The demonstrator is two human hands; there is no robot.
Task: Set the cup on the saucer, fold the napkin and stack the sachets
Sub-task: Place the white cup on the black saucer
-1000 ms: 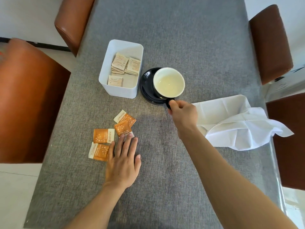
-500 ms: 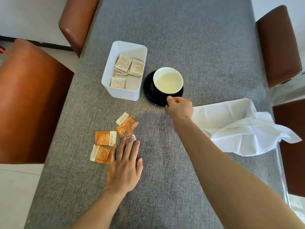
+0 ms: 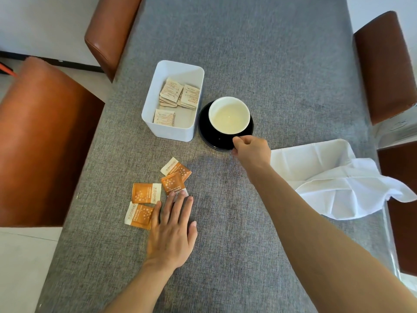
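Note:
A cup [image 3: 229, 115], black outside and cream inside, sits on the black saucer [image 3: 206, 136] at the table's middle. My right hand [image 3: 251, 149] is closed on the cup's handle at its near side; the handle itself is hidden. Several orange sachets [image 3: 146, 193] lie scattered at the near left. My left hand [image 3: 172, 231] lies flat on the cloth beside them, fingers apart, fingertips touching the nearest sachets. A crumpled white napkin [image 3: 334, 177] lies unfolded at the right edge.
A white box [image 3: 168, 133] holding several beige sachets stands just left of the saucer. The table has a grey cloth [image 3: 237, 245]. Brown leather chairs [image 3: 45, 136] flank both long sides.
My right hand has carried the cup leftward and farther onto the saucer, so it now sits more centred there. My left hand has stayed flat by the sachets.

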